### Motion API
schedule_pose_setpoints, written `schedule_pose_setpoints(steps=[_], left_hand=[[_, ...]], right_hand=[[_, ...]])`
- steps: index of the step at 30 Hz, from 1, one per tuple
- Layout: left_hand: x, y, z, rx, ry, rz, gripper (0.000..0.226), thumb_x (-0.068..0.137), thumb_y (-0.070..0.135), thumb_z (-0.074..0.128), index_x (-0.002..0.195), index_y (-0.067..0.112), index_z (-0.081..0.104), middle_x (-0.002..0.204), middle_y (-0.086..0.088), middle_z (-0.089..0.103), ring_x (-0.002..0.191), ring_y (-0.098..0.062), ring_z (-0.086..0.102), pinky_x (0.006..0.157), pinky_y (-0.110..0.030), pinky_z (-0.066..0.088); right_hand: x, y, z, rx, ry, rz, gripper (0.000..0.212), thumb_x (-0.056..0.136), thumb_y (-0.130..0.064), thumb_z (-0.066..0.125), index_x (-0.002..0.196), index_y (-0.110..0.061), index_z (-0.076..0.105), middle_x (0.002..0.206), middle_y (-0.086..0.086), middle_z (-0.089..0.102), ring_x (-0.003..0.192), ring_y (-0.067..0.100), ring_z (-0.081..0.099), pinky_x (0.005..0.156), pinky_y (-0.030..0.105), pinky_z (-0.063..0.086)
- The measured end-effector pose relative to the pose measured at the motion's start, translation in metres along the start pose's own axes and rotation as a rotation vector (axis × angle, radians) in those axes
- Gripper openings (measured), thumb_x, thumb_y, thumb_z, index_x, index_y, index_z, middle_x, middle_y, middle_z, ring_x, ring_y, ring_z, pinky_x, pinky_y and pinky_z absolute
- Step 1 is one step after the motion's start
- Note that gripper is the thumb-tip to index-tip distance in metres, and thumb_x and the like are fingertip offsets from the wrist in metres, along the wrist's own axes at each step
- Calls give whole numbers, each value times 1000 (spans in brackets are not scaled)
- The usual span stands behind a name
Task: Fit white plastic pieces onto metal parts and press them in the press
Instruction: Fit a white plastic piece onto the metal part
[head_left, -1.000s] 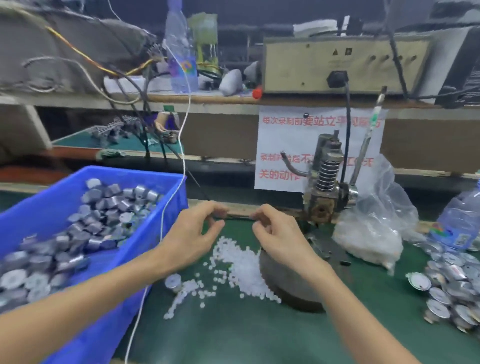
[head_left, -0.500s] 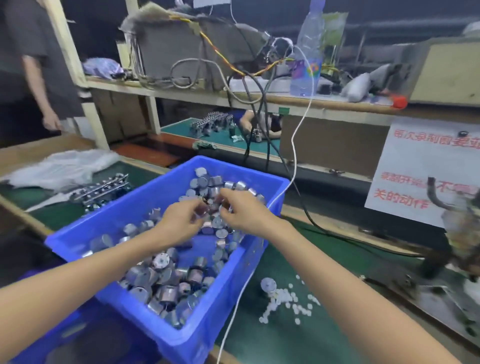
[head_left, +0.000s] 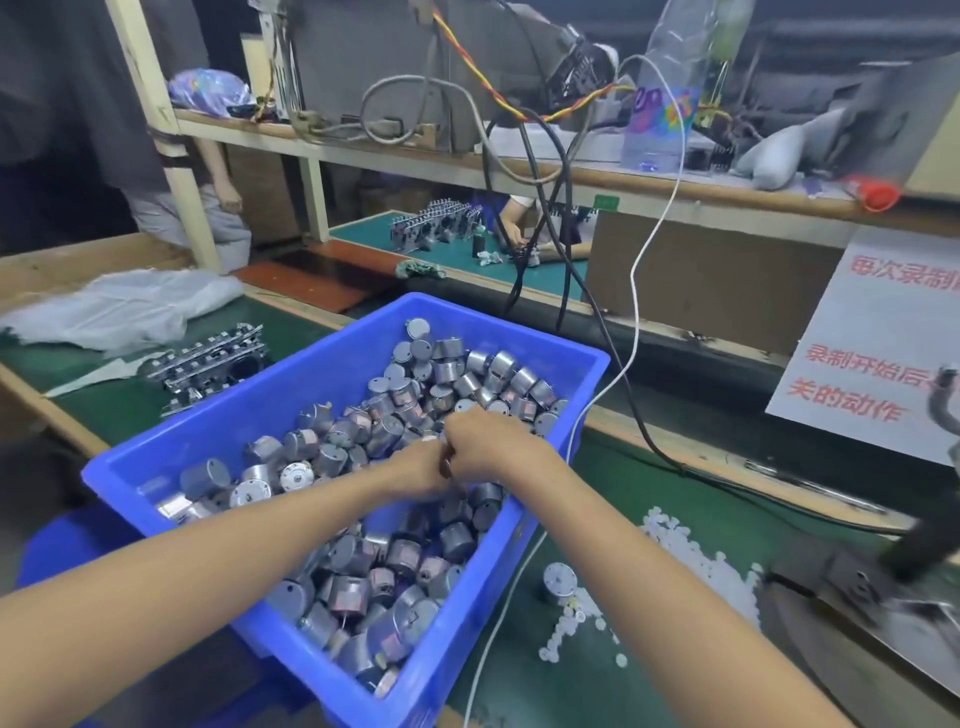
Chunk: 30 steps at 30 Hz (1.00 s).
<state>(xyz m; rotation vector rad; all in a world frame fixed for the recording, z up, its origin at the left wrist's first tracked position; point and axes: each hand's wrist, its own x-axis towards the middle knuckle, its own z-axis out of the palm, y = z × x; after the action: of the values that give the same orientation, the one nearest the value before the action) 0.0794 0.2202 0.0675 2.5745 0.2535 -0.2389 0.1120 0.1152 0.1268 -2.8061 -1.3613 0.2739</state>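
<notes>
The green-matted table (head_left: 597, 675) runs under you from its left edge to its right. The blue bin (head_left: 291, 400) takes up most of the near-left part, set at a slant so that one corner points toward the far edge. It is heaped with metal parts (head_left: 457, 379), short grey cylinders lying at every angle, thickest toward the bin's far corner and along its near-right wall.

At the right edge of the table you can see part of the press (head_left: 852, 582), its dark base blurred. Behind it, along the far edge, stands a white sign (head_left: 883, 332) with red characters. A white cable (head_left: 636, 291) hangs down from the shelf and passes the bin's right corner.

Both your arms reach into the bin. Your left hand (head_left: 415, 467) and right hand (head_left: 488, 441) meet over the middle of the heap, knuckles touching and fingers curled inward. What they hold, if anything, is hidden between them, so I cannot tell.

The white plastic pieces (head_left: 685, 556) lie scattered on the mat between the bin and the press. One lone metal part (head_left: 559, 579) stands among them, just beside the bin's right wall.
</notes>
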Motion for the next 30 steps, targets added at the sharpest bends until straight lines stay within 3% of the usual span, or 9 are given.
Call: schedule_pose_setpoints(steps=[5,6,9,13,18,21,24,27,30], left_hand=[[4,-12,-3,-143,-212,-100,10,85,11,60,84,7,51,78,-10,46,75,-19,38,67,-33,32],[4,-14,-4,-98,-226,-124,11,86,13,59,82,8,50,75,-8,45,72,-20,37,66,-32,31],[0,-10,-9,20,-246,-145,8,87,15,56,84,11,50,75,-6,49,66,-19,40,60,-30,33],[-11,6,-22,-8,-98,-88,9,85,11,56,82,9,48,73,-8,47,69,-19,41,60,-27,32],[-47,68,-51,-575,130,67,19,76,32,70,79,17,59,70,2,67,59,-7,59,54,-16,41],[-66,111,-39,-418,275,109,27,63,46,73,62,23,60,61,6,65,54,-4,55,51,-17,41],[-79,151,-14,-219,357,157,28,65,46,73,64,22,60,62,6,65,62,-5,58,52,-21,40],[-81,178,17,-117,217,240,21,78,46,65,70,26,64,70,5,68,72,-4,61,62,-22,46],[-73,189,58,-41,71,236,28,93,38,48,102,14,61,99,-4,67,97,-21,59,84,-36,48]], right_hand=[[-5,-1,-4,80,119,32,18,82,-6,53,71,-10,40,72,2,40,75,29,43,65,34,30],[-8,-2,-6,100,172,24,5,82,-6,52,80,-8,48,78,4,46,78,32,47,64,35,30],[-16,0,-9,212,312,51,21,84,-7,46,101,-6,58,104,15,59,94,37,56,68,37,41],[-37,15,-8,348,461,38,23,85,-6,43,100,-7,60,101,12,63,96,35,56,75,41,47],[-83,43,-5,457,496,-174,37,86,-16,59,123,-16,54,105,3,53,88,19,53,80,34,44],[-111,56,-3,483,590,-155,35,82,-19,69,113,-13,55,99,3,57,80,14,50,76,32,44],[-140,74,9,576,667,-71,28,79,-11,70,103,-9,57,92,2,62,73,10,50,65,18,38],[-170,97,33,687,671,62,23,78,-9,68,99,-11,58,77,-11,61,60,-2,52,57,9,35],[-196,119,67,773,596,243,14,86,-24,61,96,-22,52,74,-3,66,63,7,57,53,14,37]])
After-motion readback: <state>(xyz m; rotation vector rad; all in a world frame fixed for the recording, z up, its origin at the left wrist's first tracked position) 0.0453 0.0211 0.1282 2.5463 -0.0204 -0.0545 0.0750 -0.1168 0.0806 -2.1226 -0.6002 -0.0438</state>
